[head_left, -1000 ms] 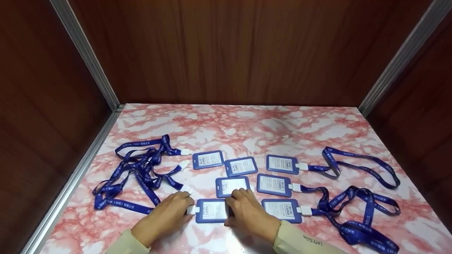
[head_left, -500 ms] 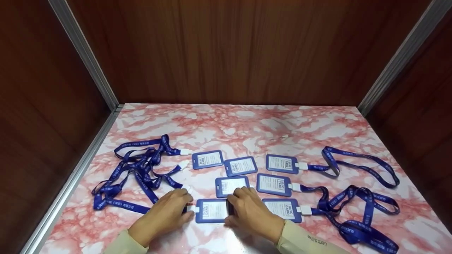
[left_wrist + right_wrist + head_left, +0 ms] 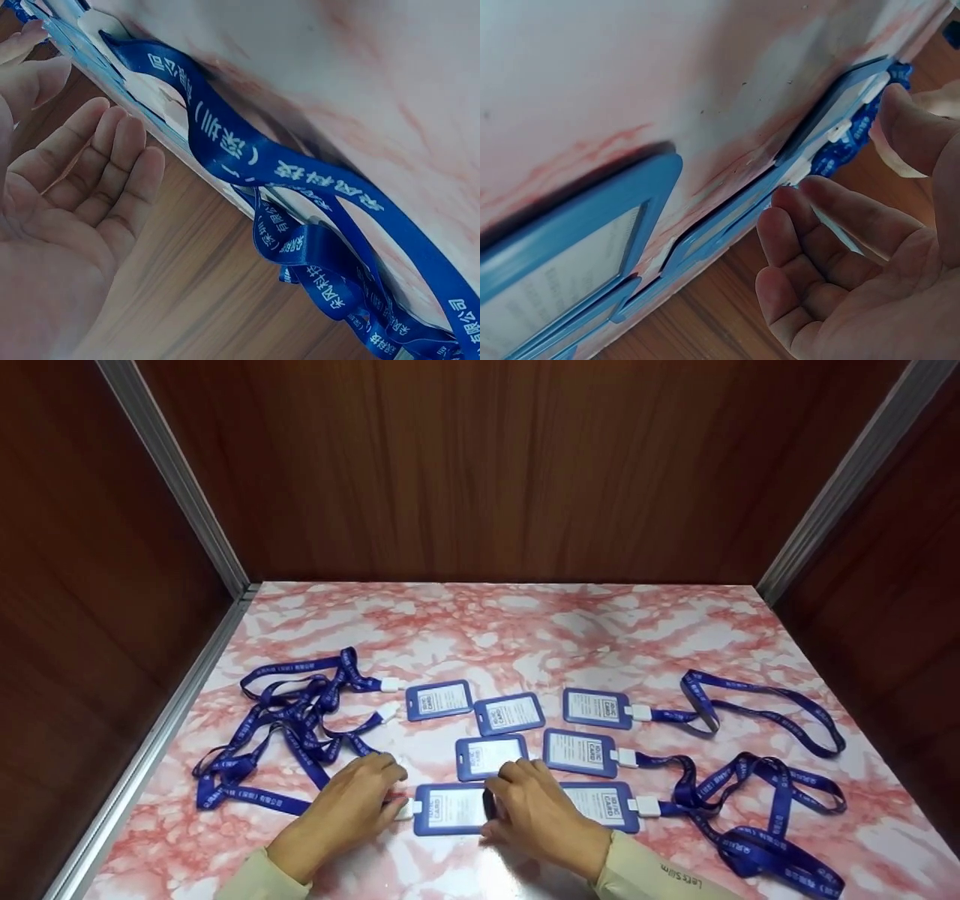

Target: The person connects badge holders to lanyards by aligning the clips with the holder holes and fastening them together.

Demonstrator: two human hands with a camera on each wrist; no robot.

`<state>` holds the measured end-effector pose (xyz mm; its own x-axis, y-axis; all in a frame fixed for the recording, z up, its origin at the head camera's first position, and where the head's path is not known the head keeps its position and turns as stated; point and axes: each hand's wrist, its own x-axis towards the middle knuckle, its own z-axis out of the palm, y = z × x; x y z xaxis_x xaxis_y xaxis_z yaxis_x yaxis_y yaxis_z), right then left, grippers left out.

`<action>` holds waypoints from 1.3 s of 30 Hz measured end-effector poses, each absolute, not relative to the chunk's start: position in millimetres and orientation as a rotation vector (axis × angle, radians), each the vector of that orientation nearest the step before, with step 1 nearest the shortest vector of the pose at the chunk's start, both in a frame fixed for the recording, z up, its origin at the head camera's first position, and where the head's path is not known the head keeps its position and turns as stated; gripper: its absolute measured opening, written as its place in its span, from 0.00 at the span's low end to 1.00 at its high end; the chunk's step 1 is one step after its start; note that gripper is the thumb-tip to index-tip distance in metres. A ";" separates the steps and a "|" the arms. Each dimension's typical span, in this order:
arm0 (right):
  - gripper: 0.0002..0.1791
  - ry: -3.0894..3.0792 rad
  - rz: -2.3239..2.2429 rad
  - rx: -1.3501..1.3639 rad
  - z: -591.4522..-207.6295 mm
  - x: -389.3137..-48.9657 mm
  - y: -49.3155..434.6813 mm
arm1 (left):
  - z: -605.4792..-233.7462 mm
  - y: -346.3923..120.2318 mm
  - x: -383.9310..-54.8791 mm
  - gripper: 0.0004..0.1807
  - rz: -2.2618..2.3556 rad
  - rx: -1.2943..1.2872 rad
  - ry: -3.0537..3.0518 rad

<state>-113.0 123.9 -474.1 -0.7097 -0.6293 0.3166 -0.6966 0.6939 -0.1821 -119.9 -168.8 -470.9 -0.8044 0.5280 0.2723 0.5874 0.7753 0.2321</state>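
My left hand [image 3: 351, 804] is beside the white clip [image 3: 403, 810] of the nearest blue badge holder [image 3: 450, 810]. In the left wrist view its fingers [image 3: 124, 161] are loosely bent and hold nothing. A blue printed lanyard [image 3: 240, 142] passes beyond them. My right hand [image 3: 536, 810] covers the right end of that same holder. Its thumb and fingers [image 3: 780, 232] stand apart in the right wrist view, relaxed, with nothing between them. Whether either hand touches the holder or clip cannot be told. Just behind lies another holder [image 3: 491, 756] with no lanyard joined to it.
Two loose holders [image 3: 439, 700] [image 3: 510, 714] lie farther back. On the right, holders [image 3: 581, 751] are joined to lanyards [image 3: 757, 787] by white clips. Tangled lanyards [image 3: 300, 727] lie at the left. Brown panels [image 3: 495, 472] enclose the marbled table [image 3: 525, 622].
My left hand has drawn slightly left and up, away from the nearest holder's clip, showing more of it. The right hand has shifted a little to the right. The holders have not visibly moved.
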 end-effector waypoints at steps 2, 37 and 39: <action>0.24 -2.679 0.436 1.067 -474.2 -112.7 124.5 | -470.6 -170.3 -121.8 0.12 -0.449 -0.875 -2.756; 0.27 -2.615 0.429 0.997 -463.7 -122.5 142.6 | -473.9 -174.6 -155.7 0.18 -0.258 -0.850 -2.777; 0.27 -2.611 0.423 0.993 -463.6 -123.2 143.2 | -474.0 -174.4 -156.4 0.17 -0.249 -0.865 -2.767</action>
<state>-123.2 143.2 -463.6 -0.7094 -0.5867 0.3905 -0.6800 0.7156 -0.1601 -156.4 -174.4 -474.0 -0.7991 0.5379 0.2686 0.5772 0.8113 0.0924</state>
